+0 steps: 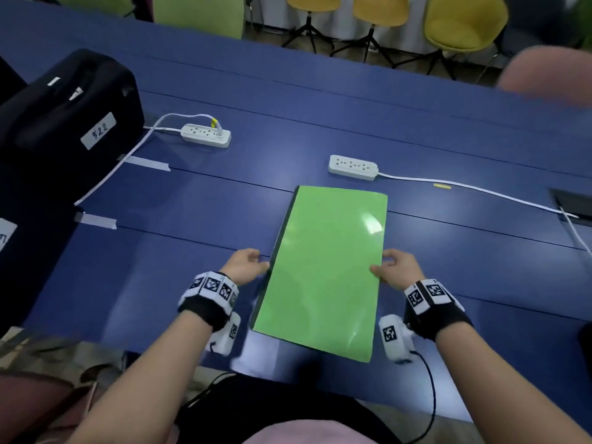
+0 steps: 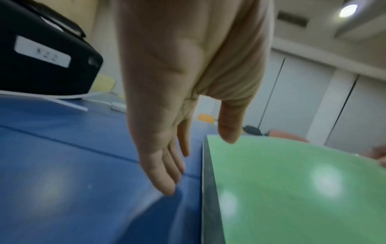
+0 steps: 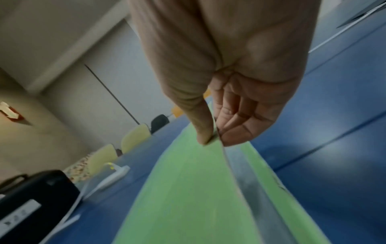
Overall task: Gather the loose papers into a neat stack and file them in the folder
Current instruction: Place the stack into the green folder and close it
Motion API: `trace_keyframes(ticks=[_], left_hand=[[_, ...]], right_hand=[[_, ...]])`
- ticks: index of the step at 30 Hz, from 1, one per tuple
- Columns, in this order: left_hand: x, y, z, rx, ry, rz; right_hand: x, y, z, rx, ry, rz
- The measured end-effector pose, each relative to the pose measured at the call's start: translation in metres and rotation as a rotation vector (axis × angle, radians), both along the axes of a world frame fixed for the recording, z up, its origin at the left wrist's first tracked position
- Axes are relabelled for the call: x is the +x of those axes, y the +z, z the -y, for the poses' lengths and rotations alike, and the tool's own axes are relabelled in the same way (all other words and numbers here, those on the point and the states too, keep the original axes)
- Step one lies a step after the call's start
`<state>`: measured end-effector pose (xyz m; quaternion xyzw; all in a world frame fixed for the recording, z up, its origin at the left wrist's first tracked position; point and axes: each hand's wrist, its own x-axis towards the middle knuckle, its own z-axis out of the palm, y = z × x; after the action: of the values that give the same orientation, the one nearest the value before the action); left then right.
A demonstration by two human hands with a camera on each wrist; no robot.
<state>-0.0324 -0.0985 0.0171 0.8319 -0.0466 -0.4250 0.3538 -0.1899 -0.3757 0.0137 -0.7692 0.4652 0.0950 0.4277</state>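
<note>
A green folder [image 1: 323,270] lies lengthwise on the blue table [image 1: 160,267] in front of me, dark spine on its left. My right hand [image 1: 381,267] pinches the top cover's right edge, thumb above and fingers beneath. In the right wrist view this hand [image 3: 213,140] holds the cover of the folder [image 3: 183,181] slightly lifted, and a pale grey layer shows under it. My left hand [image 1: 256,262] sits at the spine side. In the left wrist view its fingers [image 2: 167,173] are straight, pointing down at the table, the thumb at the edge of the folder [image 2: 292,189]. No loose papers are in view.
A black case [image 1: 64,123] labelled 522 stands at the left. Two white power strips [image 1: 206,135] [image 1: 352,167] with cables lie beyond the folder. Tape strips [image 1: 96,221] and a small yellow piece [image 1: 442,186] lie on the table. Chairs [image 1: 464,20] line the far side.
</note>
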Motion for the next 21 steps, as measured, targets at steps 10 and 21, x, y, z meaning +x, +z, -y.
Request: trace_keyframes(ticks=[10, 21], left_hand=[[-0.019, -0.036, 0.055, -0.04, 0.133, -0.022], [0.023, -0.041, 0.037, 0.009, 0.188, 0.017]], right_hand=[[-0.009, -0.058, -0.012, 0.135, -0.114, -0.242], [0.047, -0.053, -0.039, 0.234, -0.175, -0.177]])
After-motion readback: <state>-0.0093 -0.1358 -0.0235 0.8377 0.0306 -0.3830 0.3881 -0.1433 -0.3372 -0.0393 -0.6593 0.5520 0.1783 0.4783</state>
